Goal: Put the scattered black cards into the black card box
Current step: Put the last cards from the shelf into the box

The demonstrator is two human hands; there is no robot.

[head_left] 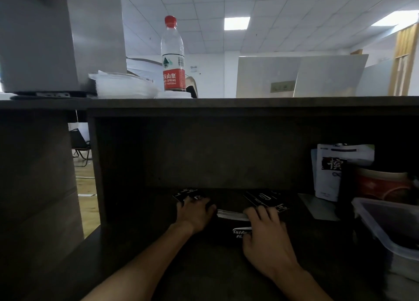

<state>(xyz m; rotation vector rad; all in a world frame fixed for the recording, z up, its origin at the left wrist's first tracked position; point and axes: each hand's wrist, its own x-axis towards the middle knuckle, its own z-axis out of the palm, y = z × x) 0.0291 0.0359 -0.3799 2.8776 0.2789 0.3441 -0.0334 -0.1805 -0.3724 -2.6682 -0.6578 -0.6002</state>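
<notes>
Forearms: both reach forward from the bottom edge over the dark surface [140, 244] toward the card box, bare to the elbow.
Surface: dark wood, with a shelf [226, 103] running above it; the card box sits near the middle, close to the back panel.
Plastic tub [390, 228]: clear, well to the right of the card box, at the frame's edge.
Water bottle [172, 57]: upright on the shelf, above and left of the card box, red cap and red label.
White packet [328, 173]: stands upright to the right of the card box, against the back, beside an orange tin [383, 182].
Right hand [264, 235]: palm down on the card box, wrist straight; fingers [260, 212] curled over the far end, gripping the stack of cards there, thumb on the near side.
Left hand [195, 214]: just left of the card box, palm down, fingers bent and spread narrowly, pressing on loose black cards [188, 193].
Card box [240, 231]: black with white script, lying flat under the right hand, mostly hidden.
Stack of cards [231, 214]: pale edges showing at the far end of the card box, between the two hands.
More black cards [265, 198]: fanned flat just behind and right of the card box, white print on them, touching the right fingertips.
</notes>
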